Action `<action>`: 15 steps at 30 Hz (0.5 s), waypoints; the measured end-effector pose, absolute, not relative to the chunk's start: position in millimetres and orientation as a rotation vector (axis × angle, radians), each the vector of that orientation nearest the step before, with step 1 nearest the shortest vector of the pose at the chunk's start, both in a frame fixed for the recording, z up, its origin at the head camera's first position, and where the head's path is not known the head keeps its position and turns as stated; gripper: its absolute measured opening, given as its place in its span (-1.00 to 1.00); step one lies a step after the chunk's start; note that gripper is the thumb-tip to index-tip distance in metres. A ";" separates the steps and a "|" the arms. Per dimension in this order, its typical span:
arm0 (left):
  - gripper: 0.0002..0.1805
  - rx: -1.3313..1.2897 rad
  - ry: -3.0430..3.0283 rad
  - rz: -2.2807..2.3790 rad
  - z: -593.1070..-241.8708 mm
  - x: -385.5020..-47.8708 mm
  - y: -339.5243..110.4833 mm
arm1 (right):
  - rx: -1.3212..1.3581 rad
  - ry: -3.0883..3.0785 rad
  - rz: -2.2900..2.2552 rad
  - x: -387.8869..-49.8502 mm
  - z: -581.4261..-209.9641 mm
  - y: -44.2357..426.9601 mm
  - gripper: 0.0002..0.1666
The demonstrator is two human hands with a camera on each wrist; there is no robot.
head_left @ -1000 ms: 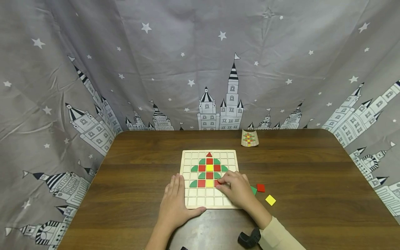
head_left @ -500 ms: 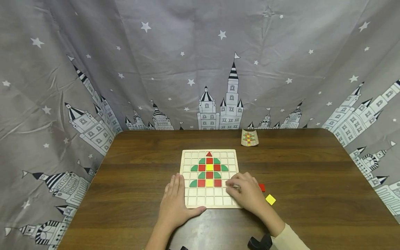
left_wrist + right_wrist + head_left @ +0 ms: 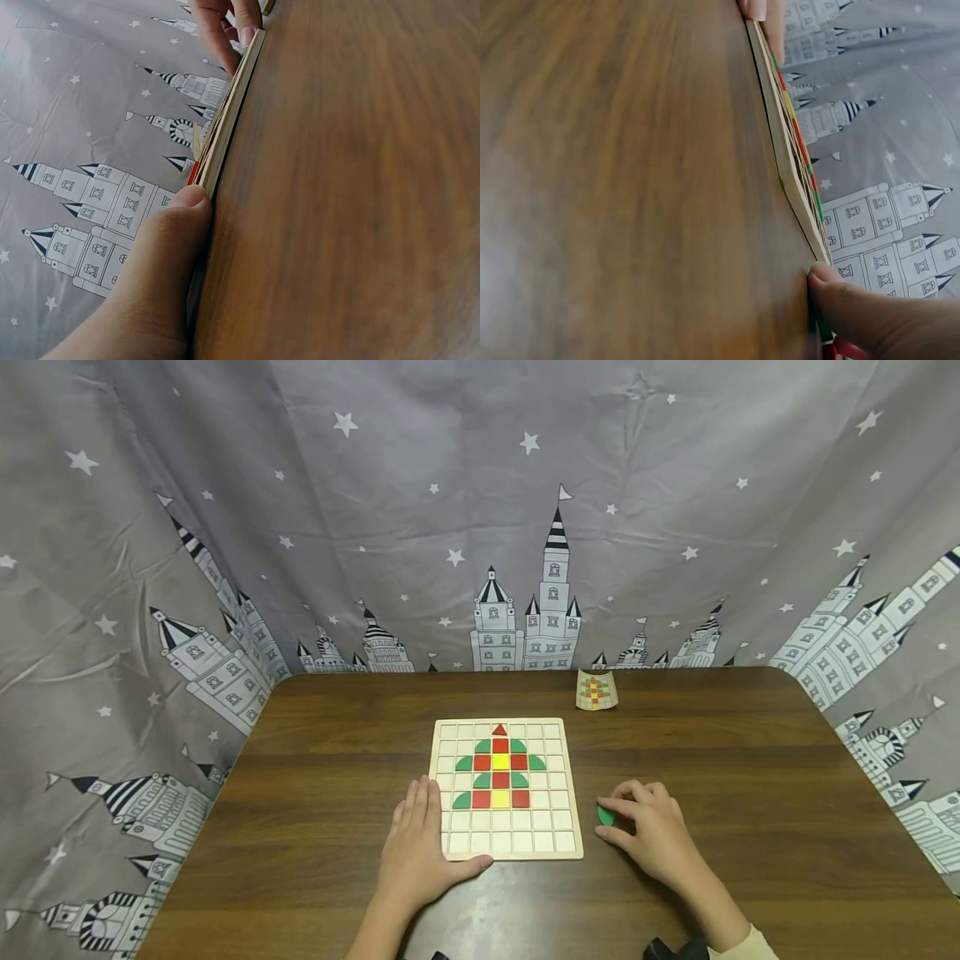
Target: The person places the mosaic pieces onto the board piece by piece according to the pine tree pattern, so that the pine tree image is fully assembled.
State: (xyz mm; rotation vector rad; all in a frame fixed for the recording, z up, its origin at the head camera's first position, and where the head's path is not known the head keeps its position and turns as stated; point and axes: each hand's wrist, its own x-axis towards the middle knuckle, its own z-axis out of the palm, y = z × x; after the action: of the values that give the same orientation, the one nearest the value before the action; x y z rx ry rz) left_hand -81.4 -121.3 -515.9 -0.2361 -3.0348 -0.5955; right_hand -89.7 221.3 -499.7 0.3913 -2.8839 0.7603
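Observation:
A pale wooden grid board (image 3: 543, 842) lies on the table, bearing red, yellow and green tiles in a tree shape. My left hand (image 3: 412, 847) rests at its near left corner, straight fingers along the left edge and thumb along the front edge. To the right of the board, my right hand (image 3: 654, 828) has its thumb and index finger around a green tile (image 3: 606, 816) with a rounded edge. A red tile (image 3: 625, 818) shows partly beneath that hand. In the right wrist view the thumb (image 3: 855, 304) covers most of these loose tiles.
A small curled pattern card (image 3: 597, 691) with the same tree design lies near the table's back edge. Behind the wooden table (image 3: 337, 727) hangs a grey curtain (image 3: 420, 460) printed with castles and stars. Dark wrist gear (image 3: 675, 948) sits at the right wrist.
My right hand has left the red tile at the lower right of the tree, moved right off the board, and closed around the green tile, hiding the yellow one. My left hand stays put.

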 end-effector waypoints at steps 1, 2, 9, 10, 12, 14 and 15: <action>0.51 -0.235 -3.036 -0.596 -515.8 -81.4 -121.3 | 0.396 -2.877 0.769 -89.5 -499.8 221.6 -0.56; 0.51 -0.234 -3.037 -0.597 -515.7 -81.5 -121.2 | 0.403 -2.869 0.776 -89.5 -500.0 221.7 -0.59; 0.51 -0.233 -3.030 -0.595 -515.8 -81.5 -121.0 | 0.501 -2.821 0.820 -90.6 -502.3 220.9 -0.76; 0.51 -0.234 -3.032 -0.593 -515.9 -81.5 -121.1 | 0.508 -2.822 0.824 -90.7 -502.5 220.9 -0.77; 0.51 -0.234 -3.033 -0.590 -516.0 -81.9 -121.0 | 0.514 -2.826 0.836 -91.0 -502.6 220.9 -0.78; 0.51 -0.236 -3.037 -0.588 -516.2 -82.1 -121.0 | 0.519 -2.829 0.842 -91.1 -502.3 221.2 -0.79; 0.51 -0.237 -3.036 -0.590 -516.2 -82.0 -121.0 | 0.520 -2.832 0.839 -91.1 -502.2 221.3 -0.79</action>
State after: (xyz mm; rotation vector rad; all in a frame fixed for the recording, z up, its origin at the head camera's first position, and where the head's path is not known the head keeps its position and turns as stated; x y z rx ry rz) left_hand -82.0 -121.0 -516.2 -0.2368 -3.0363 -0.5897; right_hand -91.1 221.3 -502.2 0.5202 -2.8317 0.8393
